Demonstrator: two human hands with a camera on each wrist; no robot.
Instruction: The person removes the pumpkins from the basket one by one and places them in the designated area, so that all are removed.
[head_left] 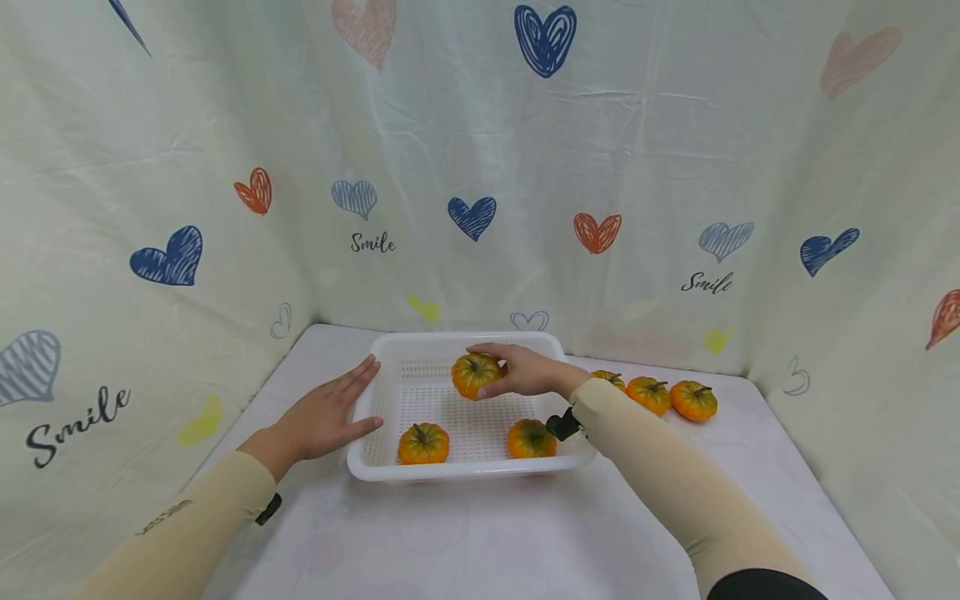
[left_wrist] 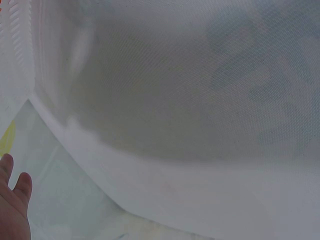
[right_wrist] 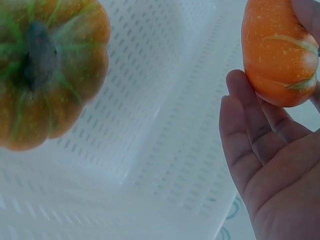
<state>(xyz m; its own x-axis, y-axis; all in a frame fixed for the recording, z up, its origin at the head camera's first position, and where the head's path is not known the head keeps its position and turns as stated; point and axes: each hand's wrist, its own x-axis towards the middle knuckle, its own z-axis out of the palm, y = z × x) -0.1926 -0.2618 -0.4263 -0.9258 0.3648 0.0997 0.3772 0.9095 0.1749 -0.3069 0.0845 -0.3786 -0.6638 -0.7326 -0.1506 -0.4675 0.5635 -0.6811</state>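
Observation:
A small orange and green pumpkin [head_left: 471, 377] is gripped by my right hand [head_left: 528, 372] between thumb and fingers, over the far part of a white perforated basket [head_left: 467, 472]. In the right wrist view the orange side of the held pumpkin [right_wrist: 280, 55] shows above the palm. Two more pumpkins lie in the basket, one at the near left [head_left: 423, 444] and one at the near right [head_left: 532, 439]. My left hand [head_left: 324, 417] is at the basket's left side, fingers straight, fingertips at the rim. Only part of the left hand [left_wrist: 14, 205] shows in the left wrist view.
Outside the basket, to its right, several pumpkins [head_left: 693, 402] sit in a row on the white-covered table [head_left: 480, 550], one partly hidden behind the right forearm. A pale curtain [head_left: 645, 150] printed with hearts surrounds the table at the back and sides.

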